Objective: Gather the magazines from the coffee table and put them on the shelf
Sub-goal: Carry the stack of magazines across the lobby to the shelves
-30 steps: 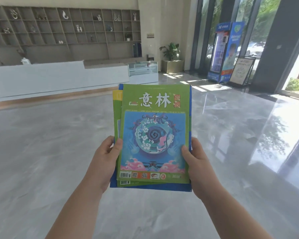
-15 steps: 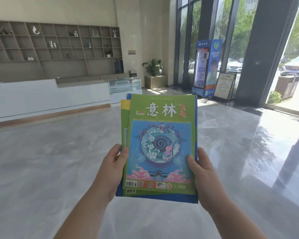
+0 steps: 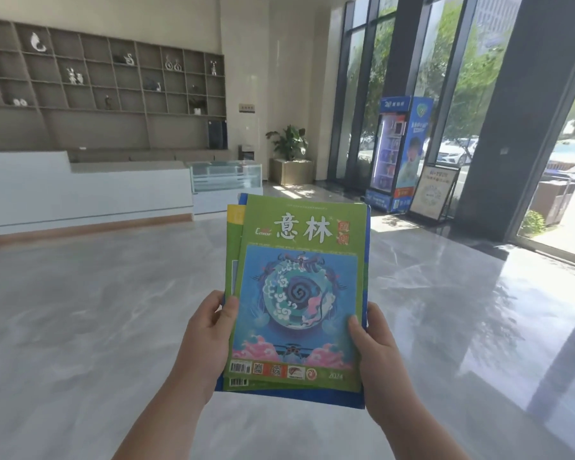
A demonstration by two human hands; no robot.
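Observation:
I hold a stack of magazines point(image 3: 297, 293) upright in front of me with both hands. The top one has a green cover with white Chinese characters and a blue round picture; yellow-green and blue covers show behind it. My left hand point(image 3: 208, 330) grips the stack's left edge, thumb on the cover. My right hand point(image 3: 375, 346) grips the right edge, thumb on the cover. A brown wall shelf point(image 3: 113, 91) with many open compartments and small ornaments stands far off at the upper left. No coffee table is in view.
A long white counter point(image 3: 80, 187) and a glass display case point(image 3: 226, 175) stand below the shelf. A potted plant point(image 3: 291, 154), a blue vending machine point(image 3: 397, 154) and a standing sign point(image 3: 434, 192) line the glass wall at right. Glossy grey floor spreads between.
The view has swung to the right: shelf and counter slid left, more of the glass wall shows. The stack sits lower in view, still held the same way.

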